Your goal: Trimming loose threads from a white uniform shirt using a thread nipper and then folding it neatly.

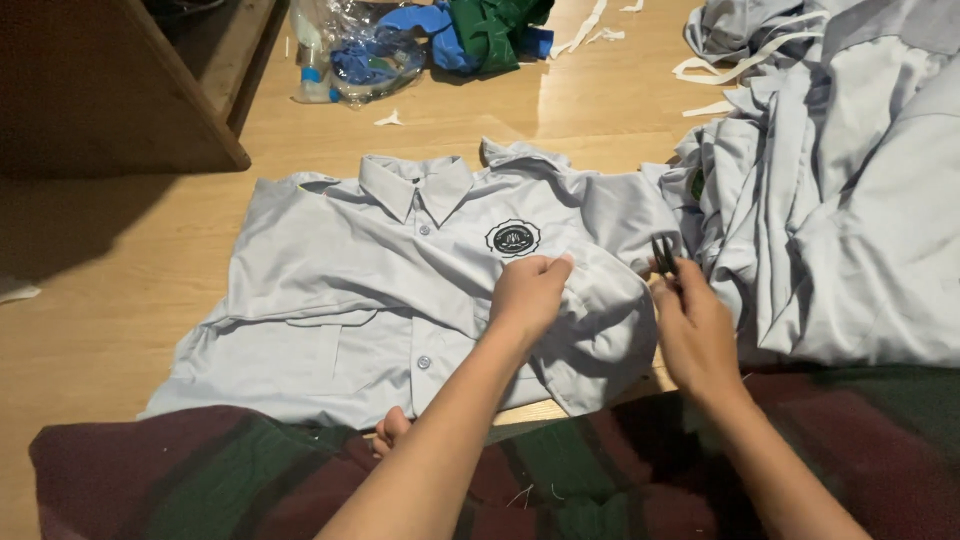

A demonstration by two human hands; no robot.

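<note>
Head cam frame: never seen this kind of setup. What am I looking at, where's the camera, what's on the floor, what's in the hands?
There is no machine here: a person works with two bare hands, and the single camera sits on their head, looking down over their forearms.

The surface is a light wooden floor. Spread flat on it is a pale grey shirt with a collar, buttons and a round dark badge on the chest. To the right lies a pile of similar grey garments. At the top are a clear plastic bag, blue and green cloth and some white fabric strips. A dark plaid cloth covers the person's lap.

The left hand pinches the shirt fabric near the badge. The right hand holds a small dark tool, probably thread snips, though it is too small to be sure.
</note>
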